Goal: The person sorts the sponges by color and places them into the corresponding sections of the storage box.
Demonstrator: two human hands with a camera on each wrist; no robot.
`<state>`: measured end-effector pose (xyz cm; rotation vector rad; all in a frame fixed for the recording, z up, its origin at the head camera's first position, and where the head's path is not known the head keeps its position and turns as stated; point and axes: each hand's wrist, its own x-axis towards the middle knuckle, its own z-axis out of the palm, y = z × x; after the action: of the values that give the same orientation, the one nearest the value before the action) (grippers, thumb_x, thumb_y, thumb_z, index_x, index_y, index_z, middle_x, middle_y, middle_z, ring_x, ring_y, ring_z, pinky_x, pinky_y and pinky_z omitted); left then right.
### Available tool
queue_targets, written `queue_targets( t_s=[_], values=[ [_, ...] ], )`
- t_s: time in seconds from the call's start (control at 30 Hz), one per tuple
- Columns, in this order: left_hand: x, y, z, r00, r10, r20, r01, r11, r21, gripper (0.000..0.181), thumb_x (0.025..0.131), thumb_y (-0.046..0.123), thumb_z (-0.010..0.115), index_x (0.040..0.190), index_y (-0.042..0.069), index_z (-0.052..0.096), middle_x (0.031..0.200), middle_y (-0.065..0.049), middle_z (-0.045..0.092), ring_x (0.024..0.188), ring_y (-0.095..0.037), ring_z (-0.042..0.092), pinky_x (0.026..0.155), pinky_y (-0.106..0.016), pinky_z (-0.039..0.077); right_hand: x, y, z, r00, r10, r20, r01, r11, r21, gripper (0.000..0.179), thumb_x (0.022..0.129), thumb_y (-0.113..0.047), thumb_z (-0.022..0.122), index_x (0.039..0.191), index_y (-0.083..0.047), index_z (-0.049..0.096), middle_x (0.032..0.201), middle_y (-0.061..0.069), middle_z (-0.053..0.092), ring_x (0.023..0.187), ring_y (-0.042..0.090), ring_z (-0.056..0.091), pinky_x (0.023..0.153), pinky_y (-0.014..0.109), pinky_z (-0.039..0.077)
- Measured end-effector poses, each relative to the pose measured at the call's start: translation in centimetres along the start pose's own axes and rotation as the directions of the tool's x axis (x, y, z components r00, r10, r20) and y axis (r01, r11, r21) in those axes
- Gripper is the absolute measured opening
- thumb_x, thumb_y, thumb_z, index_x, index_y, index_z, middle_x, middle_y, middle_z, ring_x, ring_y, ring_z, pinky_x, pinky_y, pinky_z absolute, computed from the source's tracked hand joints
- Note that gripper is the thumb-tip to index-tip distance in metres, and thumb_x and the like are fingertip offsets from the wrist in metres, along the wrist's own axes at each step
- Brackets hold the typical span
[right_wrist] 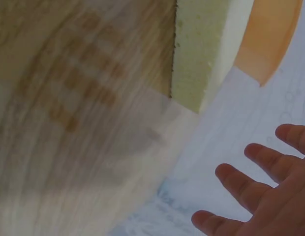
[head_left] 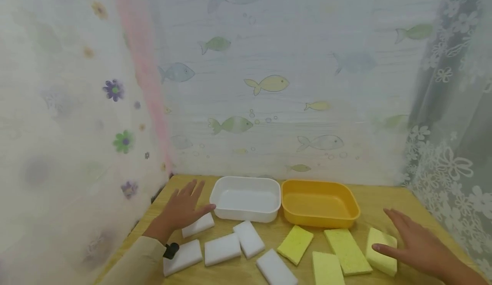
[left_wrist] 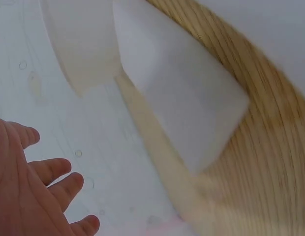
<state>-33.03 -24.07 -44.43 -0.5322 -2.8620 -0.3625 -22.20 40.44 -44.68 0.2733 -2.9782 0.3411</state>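
My left hand (head_left: 182,210) hovers with fingers spread at the left, over a white sponge block (head_left: 199,225) and beside the white tub (head_left: 246,214). In the left wrist view its fingertips (left_wrist: 69,189) touch nothing. My right hand (head_left: 417,246) is at the right, fingers extended and thumb apart, next to a thick yellow sponge (head_left: 380,251). Nothing lies in its grasp; the right wrist view shows its fingers (right_wrist: 241,184) spread, with the yellow sponge (right_wrist: 199,54) apart from them. Several white blocks lie on the left half of the table, several yellow sponges on the right half.
An orange-yellow tub (head_left: 320,218) stands right of the white one, their sides nearly touching. Both look empty inside. The wooden table (head_left: 388,195) backs onto a fish-print curtain (head_left: 269,105), with a flower-print sheet (head_left: 77,127) at left and a lace curtain (head_left: 453,169) at right.
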Motion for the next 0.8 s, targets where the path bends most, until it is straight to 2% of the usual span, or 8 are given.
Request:
queue_targets(
  t_s=[0.2,0.3,0.47,0.6,0.8],
  values=[
    [1.1,0.7,1.4,0.999,-0.035,0.035,0.037,0.997,-0.066,0.101,0.096,0.079,0.044,0.166,0.011,0.021,0.17,-0.016,0.028,0.155,-0.039,0.029,0.118,-0.076,0.017,-0.1,0.4,1.1,0.999,-0.01,0.053,0.006,0.997,0.079,0.106,0.09,-0.062,0.071,0.154,0.012,0.031,0.147,0.042,0.042,0.126,0.065,0.046,0.085,0.072,0.048],
    [1.6,1.2,2.1,0.998,-0.037,0.051,0.042,0.995,-0.095,0.103,0.095,0.08,0.044,0.167,0.011,0.019,0.171,-0.012,0.026,0.156,-0.036,0.029,0.116,-0.075,0.022,-0.2,0.8,1.6,0.996,-0.016,0.089,0.008,0.996,0.092,0.105,0.092,-0.059,0.071,0.153,0.016,0.03,0.145,0.045,0.041,0.124,0.067,0.046,0.084,0.072,0.048],
    [2.3,1.9,2.9,0.998,-0.034,0.051,0.042,0.985,-0.165,0.105,0.095,0.078,0.046,0.166,0.008,0.016,0.171,-0.015,0.024,0.155,-0.038,0.031,0.115,-0.07,0.03,-0.3,1.4,2.1,0.992,-0.013,0.129,0.0,0.994,0.107,0.11,0.091,-0.059,0.073,0.151,0.02,0.028,0.144,0.048,0.04,0.123,0.068,0.046,0.082,0.07,0.05],
    [2.6,2.2,3.3,0.995,-0.063,0.071,0.08,0.961,-0.265,0.107,0.095,0.076,0.05,0.167,0.007,0.011,0.172,-0.017,0.018,0.157,-0.039,0.025,0.12,-0.065,0.027,-0.4,1.6,2.2,0.987,0.0,0.158,-0.02,0.992,0.125,0.115,0.088,-0.061,0.074,0.151,0.022,0.026,0.144,0.049,0.038,0.122,0.068,0.046,0.081,0.068,0.052],
    [3.0,2.4,4.1,0.99,-0.096,0.104,0.131,0.897,-0.423,0.114,0.092,0.075,0.057,0.167,0.009,0.002,0.174,-0.016,0.009,0.16,-0.037,0.014,0.124,-0.062,0.021,-0.3,1.8,2.3,0.97,0.053,0.238,-0.096,0.98,0.172,0.118,0.086,-0.059,0.078,0.153,0.02,0.022,0.142,0.05,0.035,0.116,0.061,0.054,0.08,0.064,0.054]
  ],
)
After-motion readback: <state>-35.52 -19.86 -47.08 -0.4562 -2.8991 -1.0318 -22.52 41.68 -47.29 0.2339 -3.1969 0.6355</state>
